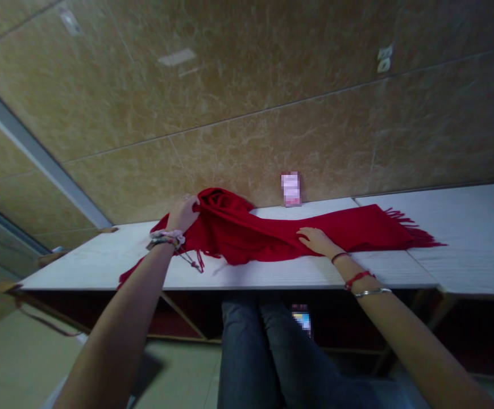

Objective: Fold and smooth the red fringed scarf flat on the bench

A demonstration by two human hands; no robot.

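Note:
A red scarf (349,230) with fringed ends lies lengthwise along the white tabletop (272,277). Its right part is fairly flat, with the fringe spread at the far right. Toward the left the cloth is bunched and partly raised in a loose fold. My left hand (183,213) is closed on the scarf at that bunched part, its fingertips partly hidden by the cloth. My right hand (317,241) rests on the middle of the scarf, fingers stretched out and lying flat on the fabric.
A phone-sized object with a blurred pink face (291,189) leans against the tiled wall (247,153) behind the table. Open shelf compartments (340,326) are under the tabletop. My legs (250,352) are close against the front edge. A grey metal frame (37,145) runs along the left.

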